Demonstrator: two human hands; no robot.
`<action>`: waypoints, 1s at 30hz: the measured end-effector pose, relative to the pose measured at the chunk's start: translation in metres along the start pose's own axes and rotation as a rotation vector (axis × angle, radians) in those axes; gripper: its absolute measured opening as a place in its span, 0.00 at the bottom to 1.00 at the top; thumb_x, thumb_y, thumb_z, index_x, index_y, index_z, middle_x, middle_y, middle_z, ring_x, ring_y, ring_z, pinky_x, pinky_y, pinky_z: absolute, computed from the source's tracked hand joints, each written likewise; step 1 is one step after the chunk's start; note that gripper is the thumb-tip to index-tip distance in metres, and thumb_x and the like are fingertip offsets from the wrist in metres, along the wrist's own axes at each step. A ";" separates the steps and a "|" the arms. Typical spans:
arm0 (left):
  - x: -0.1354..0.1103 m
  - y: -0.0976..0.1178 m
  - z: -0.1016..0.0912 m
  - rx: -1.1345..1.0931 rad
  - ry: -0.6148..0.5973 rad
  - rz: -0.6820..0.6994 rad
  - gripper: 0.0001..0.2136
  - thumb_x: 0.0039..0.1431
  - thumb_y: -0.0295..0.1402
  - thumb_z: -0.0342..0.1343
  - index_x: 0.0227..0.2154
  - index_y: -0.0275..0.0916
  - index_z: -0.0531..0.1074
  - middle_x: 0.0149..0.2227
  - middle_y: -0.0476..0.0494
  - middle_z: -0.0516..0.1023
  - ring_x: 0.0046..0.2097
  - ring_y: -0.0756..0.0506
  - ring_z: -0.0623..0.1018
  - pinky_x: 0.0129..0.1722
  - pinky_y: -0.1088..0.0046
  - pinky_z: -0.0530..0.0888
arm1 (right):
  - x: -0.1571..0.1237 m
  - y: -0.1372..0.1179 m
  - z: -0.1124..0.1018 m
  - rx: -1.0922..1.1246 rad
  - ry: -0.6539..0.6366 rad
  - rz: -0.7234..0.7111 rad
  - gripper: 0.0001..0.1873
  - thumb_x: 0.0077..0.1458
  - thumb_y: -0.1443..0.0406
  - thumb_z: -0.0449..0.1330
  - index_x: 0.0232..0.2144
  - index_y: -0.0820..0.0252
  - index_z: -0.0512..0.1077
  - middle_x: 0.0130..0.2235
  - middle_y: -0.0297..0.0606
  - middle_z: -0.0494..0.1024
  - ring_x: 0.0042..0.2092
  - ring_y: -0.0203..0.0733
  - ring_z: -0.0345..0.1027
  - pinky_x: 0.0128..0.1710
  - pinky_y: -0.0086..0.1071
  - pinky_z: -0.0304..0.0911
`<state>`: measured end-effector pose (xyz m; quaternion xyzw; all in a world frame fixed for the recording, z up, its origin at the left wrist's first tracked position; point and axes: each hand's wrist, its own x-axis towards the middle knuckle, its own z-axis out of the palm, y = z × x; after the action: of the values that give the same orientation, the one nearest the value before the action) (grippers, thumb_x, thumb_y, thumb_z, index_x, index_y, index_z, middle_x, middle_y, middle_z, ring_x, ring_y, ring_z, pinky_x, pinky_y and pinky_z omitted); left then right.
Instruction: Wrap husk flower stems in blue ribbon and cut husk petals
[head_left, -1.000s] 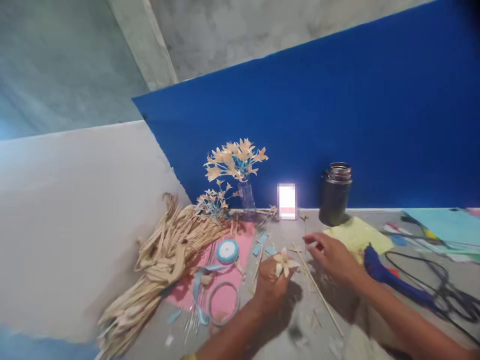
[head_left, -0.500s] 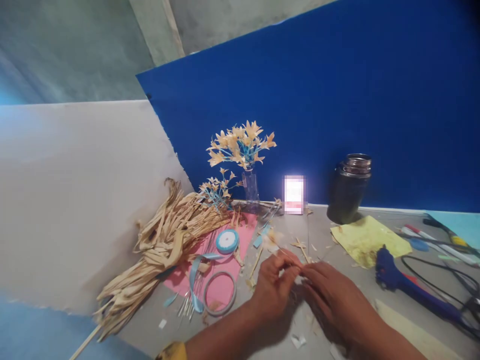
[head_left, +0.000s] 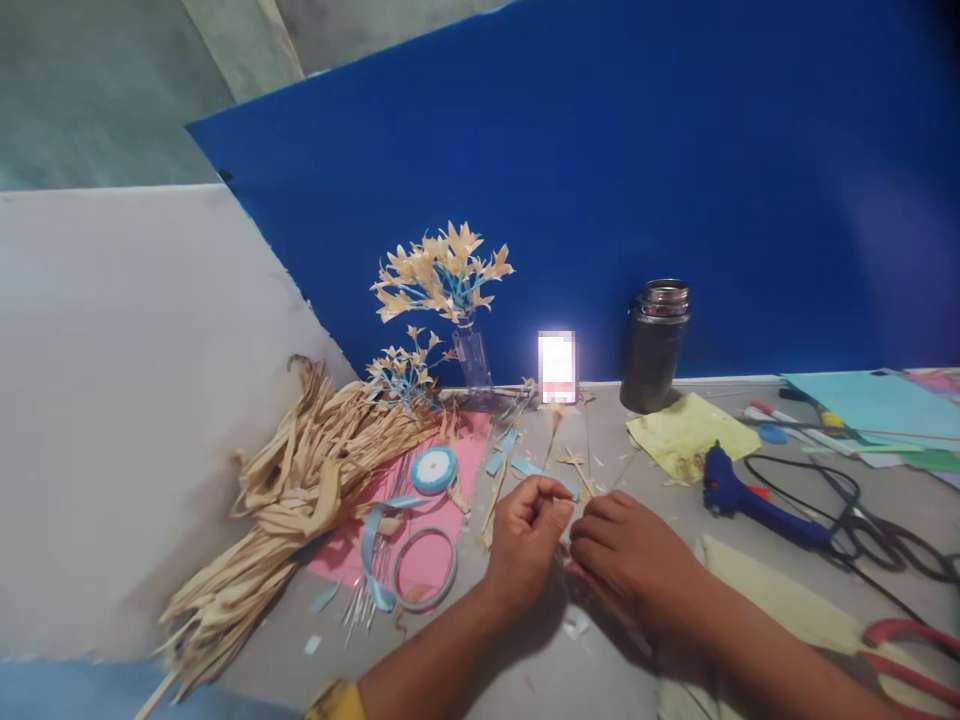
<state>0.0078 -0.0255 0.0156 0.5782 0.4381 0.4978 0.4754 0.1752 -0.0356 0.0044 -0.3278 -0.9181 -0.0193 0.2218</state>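
Note:
My left hand (head_left: 529, 535) is closed in a pinch, fingertips toward my right hand. Beyond its knuckles rises a small dried-husk flower (head_left: 556, 418), its thin stem running down to the left fingers, which seem to hold it; the lower end is hidden. My right hand (head_left: 634, 555), palm down with curled fingers, is close beside the left fingertips. What it pinches is hidden. A light-blue ribbon strip (head_left: 531, 468) lies just behind the left hand. Crossed husk slivers (head_left: 577, 468) lie beyond both hands.
Left are a husk bundle (head_left: 300, 480), ribbon spool (head_left: 434, 469), tape ring (head_left: 425, 568) and pink paper (head_left: 471, 440). Flowers (head_left: 442, 268) stand in a clear vase (head_left: 472, 365). Right are a dark flask (head_left: 655, 350), yellow paper (head_left: 694, 430), blue glue gun (head_left: 772, 505), and scissors (head_left: 889, 540).
The view has swung right, bringing scissors and red handles into sight. The husk flower, blurred earlier, now stands more upright and farther off. My hands have drawn slightly apart.

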 end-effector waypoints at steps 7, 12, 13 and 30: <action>0.000 -0.001 0.011 0.128 -0.186 -0.205 0.07 0.50 0.36 0.62 0.28 0.36 0.76 0.18 0.56 0.59 0.24 0.52 0.60 0.26 0.73 0.56 | 0.002 -0.004 0.010 -0.055 -0.358 0.133 0.05 0.52 0.63 0.64 0.31 0.59 0.78 0.34 0.43 0.81 0.40 0.50 0.67 0.43 0.42 0.53; 0.002 0.003 0.005 -0.099 -0.206 -0.275 0.16 0.48 0.43 0.65 0.21 0.37 0.68 0.19 0.54 0.63 0.23 0.53 0.60 0.24 0.75 0.56 | 0.005 -0.019 0.012 -0.064 -0.239 0.084 0.07 0.58 0.64 0.60 0.30 0.58 0.76 0.32 0.41 0.80 0.40 0.47 0.67 0.45 0.42 0.52; 0.003 0.007 0.002 -0.187 -0.188 -0.255 0.17 0.49 0.45 0.65 0.22 0.38 0.67 0.19 0.55 0.61 0.21 0.54 0.57 0.23 0.76 0.55 | 0.005 -0.018 0.010 -0.063 -0.199 0.089 0.08 0.59 0.64 0.59 0.29 0.58 0.75 0.31 0.40 0.80 0.39 0.46 0.67 0.44 0.41 0.53; 0.003 0.027 -0.018 -0.058 -0.199 -0.053 0.13 0.56 0.39 0.60 0.20 0.37 0.72 0.20 0.49 0.67 0.25 0.51 0.63 0.27 0.74 0.60 | 0.000 0.025 -0.035 0.773 0.099 0.618 0.31 0.55 0.54 0.60 0.60 0.56 0.67 0.34 0.35 0.79 0.31 0.40 0.69 0.32 0.31 0.65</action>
<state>-0.0088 -0.0254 0.0438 0.5989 0.3895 0.4376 0.5461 0.2049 -0.0222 0.0334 -0.4771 -0.7064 0.3735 0.3658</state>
